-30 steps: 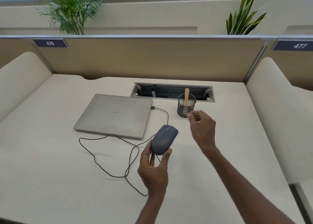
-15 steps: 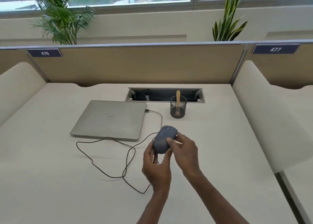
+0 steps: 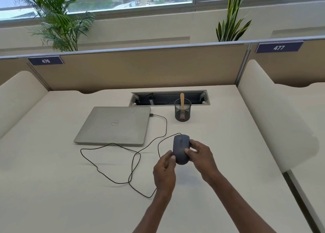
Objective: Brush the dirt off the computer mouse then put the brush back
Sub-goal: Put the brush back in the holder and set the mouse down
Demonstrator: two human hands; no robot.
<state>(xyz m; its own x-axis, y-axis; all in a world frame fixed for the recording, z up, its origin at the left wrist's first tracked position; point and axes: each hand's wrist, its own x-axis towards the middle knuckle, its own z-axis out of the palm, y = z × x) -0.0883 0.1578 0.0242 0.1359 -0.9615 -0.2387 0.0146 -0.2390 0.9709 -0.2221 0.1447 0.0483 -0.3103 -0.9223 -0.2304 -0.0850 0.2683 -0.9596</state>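
A dark blue-grey wired computer mouse (image 3: 181,147) is held just above the desk, between both hands. My left hand (image 3: 165,171) grips its near left side with thumb and fingers. My right hand (image 3: 202,157) clasps its right side, thumb on top. The brush (image 3: 182,101), with a light wooden handle, stands upright in a black mesh cup (image 3: 182,112) behind the mouse, with its bristles down inside the cup. Neither hand touches the brush.
A closed silver laptop (image 3: 114,125) lies to the left, with the mouse's black cable (image 3: 133,162) looping across the white desk (image 3: 52,180) from its right edge. An open cable tray (image 3: 168,99) sits behind the cup. Padded dividers flank the desk.
My right hand came back from near the mesh cup and took hold of the mouse's right side. The mouse turned to point straight away from me. The view tilted up.
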